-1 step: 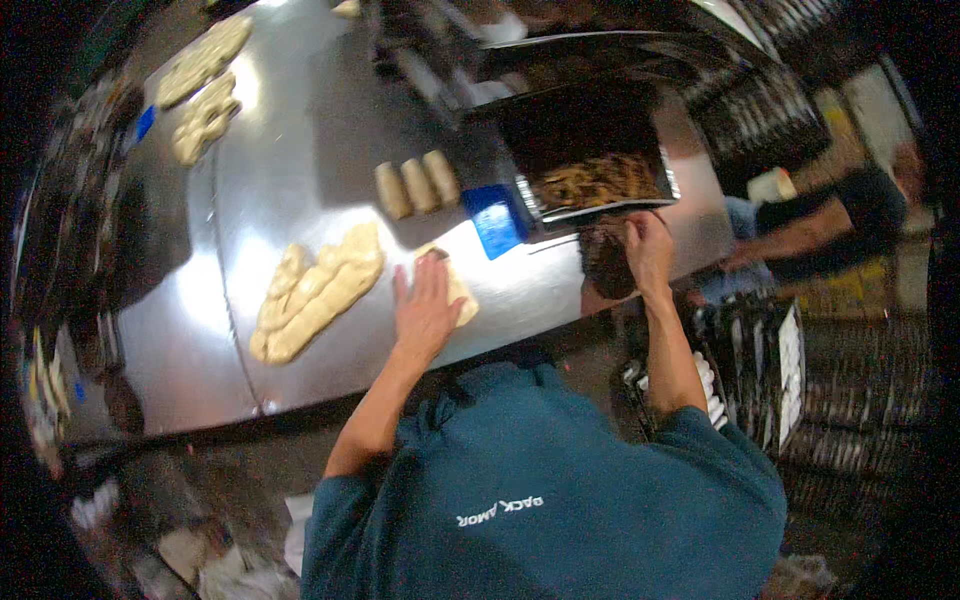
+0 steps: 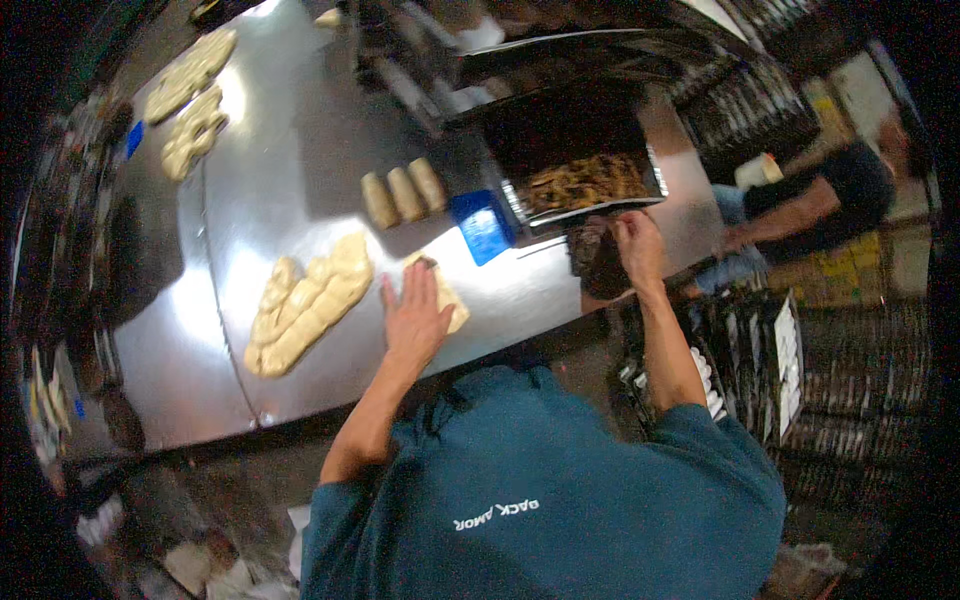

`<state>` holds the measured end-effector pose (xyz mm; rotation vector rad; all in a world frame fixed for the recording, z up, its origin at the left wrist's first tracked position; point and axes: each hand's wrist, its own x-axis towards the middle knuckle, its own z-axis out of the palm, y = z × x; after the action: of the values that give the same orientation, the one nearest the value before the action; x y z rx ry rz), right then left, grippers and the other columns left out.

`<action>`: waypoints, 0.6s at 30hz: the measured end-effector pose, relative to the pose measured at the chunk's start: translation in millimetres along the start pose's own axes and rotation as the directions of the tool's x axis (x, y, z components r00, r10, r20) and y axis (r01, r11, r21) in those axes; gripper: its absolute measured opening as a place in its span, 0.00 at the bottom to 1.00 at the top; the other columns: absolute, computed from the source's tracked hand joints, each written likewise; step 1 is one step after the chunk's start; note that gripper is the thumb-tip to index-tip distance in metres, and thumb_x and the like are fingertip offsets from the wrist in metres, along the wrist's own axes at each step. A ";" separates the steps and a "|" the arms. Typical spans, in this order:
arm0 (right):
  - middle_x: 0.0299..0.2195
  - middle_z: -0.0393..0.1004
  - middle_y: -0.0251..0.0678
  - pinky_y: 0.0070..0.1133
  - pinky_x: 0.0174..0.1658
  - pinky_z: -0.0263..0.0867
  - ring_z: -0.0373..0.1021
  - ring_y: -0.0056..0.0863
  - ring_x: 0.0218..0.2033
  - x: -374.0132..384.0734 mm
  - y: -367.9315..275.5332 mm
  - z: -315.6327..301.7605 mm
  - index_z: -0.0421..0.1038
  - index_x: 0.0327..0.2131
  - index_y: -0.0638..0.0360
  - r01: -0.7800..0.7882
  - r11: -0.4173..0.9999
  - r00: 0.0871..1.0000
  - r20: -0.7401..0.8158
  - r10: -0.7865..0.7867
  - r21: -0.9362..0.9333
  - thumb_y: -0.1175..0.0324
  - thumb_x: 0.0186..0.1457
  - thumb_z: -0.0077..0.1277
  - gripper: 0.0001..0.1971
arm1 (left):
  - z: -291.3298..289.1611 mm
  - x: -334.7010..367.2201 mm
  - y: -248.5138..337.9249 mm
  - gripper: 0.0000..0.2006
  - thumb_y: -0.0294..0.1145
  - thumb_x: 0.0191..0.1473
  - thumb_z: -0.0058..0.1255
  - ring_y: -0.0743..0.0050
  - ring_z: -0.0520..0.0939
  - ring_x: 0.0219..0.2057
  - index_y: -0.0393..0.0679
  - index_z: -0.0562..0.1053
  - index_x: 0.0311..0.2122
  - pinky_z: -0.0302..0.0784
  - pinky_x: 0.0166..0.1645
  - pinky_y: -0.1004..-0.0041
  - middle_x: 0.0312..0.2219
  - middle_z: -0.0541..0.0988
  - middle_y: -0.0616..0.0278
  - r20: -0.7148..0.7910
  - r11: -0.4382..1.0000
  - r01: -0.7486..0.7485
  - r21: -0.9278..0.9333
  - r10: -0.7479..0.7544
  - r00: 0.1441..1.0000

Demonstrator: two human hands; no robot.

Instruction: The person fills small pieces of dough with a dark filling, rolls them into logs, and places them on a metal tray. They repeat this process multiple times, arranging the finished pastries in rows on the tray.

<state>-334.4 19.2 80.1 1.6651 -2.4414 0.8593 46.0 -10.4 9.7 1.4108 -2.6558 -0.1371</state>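
A person in a teal short-sleeved shirt (image 2: pixel 560 460) works at the near edge of a metal table (image 2: pixel 175 370). The left hand (image 2: pixel 415 315) lies palm down, fingers extended and somewhat spread, on a small flat piece of pale dough (image 2: pixel 453 305) near the table's front edge; a dark patch shows at the fingertips. The right hand (image 2: pixel 642 245) is bent over a dark mass (image 2: pixel 594 262) to the right of that dough, thumb and fingertips drawn together; whether they pinch anything cannot be told.

To the left of the left hand sits a large, lumpy slab of dough (image 2: pixel 310 310), its surface folded and creased. Just beyond the hands, a flat blue rectangular piece (image 2: pixel 482 228) rests next to a dark tray (image 2: pixel 657 176) holding a loose heap of brown strips (image 2: pixel 590 183). Three tan rolls (image 2: pixel 405 194) lie side by side to the left of the blue piece.

At right, another person (image 2: pixel 835 200) in a dark top stands by the table's end, blurred. At the far left, two elongated pieces of dough (image 2: pixel 192 78) lie near each other.
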 end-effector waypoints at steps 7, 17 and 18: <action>0.30 0.73 0.47 0.35 0.36 0.67 0.71 0.46 0.33 73.0 -6.4 20.5 0.74 0.38 0.56 0.270 0.949 0.958 0.140 -0.249 -0.164 0.67 0.46 0.57 0.13 | -3.7 -5.3 1.8 0.39 0.56 0.53 0.44 0.54 0.51 0.64 0.32 0.56 0.59 0.37 0.65 0.45 0.62 0.54 0.47 0.074 0.999 -0.020 -0.045 0.024 0.997; 0.32 0.76 0.45 0.25 0.31 0.69 0.73 0.35 0.25 128.4 32.8 16.9 0.72 0.41 0.67 -0.026 0.988 0.879 0.474 -0.050 0.153 0.75 0.49 0.54 0.14 | -8.6 -7.5 2.3 0.38 0.50 0.52 0.49 0.51 0.48 0.65 0.32 0.55 0.60 0.36 0.64 0.43 0.62 0.52 0.44 0.086 0.992 0.052 -0.114 -0.042 0.995; 0.31 0.76 0.43 0.23 0.31 0.69 0.73 0.31 0.25 130.4 41.0 19.0 0.71 0.40 0.68 -0.255 0.931 0.841 0.535 0.079 0.262 0.75 0.50 0.54 0.13 | -8.8 -8.5 2.7 0.37 0.48 0.52 0.50 0.50 0.48 0.65 0.32 0.55 0.59 0.36 0.64 0.42 0.62 0.52 0.44 0.056 0.991 0.048 -0.127 -0.041 0.998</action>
<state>-419.4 -88.7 93.3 2.0405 -2.9767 0.9848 49.9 -2.0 18.2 1.4455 -2.6048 -0.3476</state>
